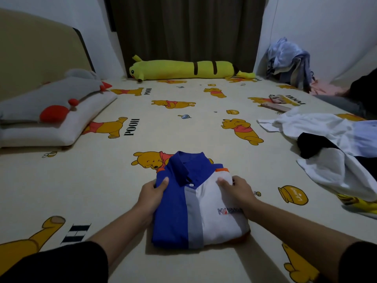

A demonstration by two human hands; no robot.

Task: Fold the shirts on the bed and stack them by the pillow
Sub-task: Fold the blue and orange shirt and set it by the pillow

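While the folded shirt is lying on the near middle of the bed, we are gripping it at both sides. Our left hand is curling round the blue edge, thumb lying on top of the cloth and the other fingers tucked beneath, out of sight. Our right hand is clasping the white edge near the orange-trimmed shoulder, thumb pressing on top. The shirt's long axis is running straight away from us, its blue collar pointing toward the far end where the yellow plush toy is lying crosswise. A grey band is running down its middle, along that axis. The pillow is sitting well apart at far left, and the unfolded shirts are sprawling at right.
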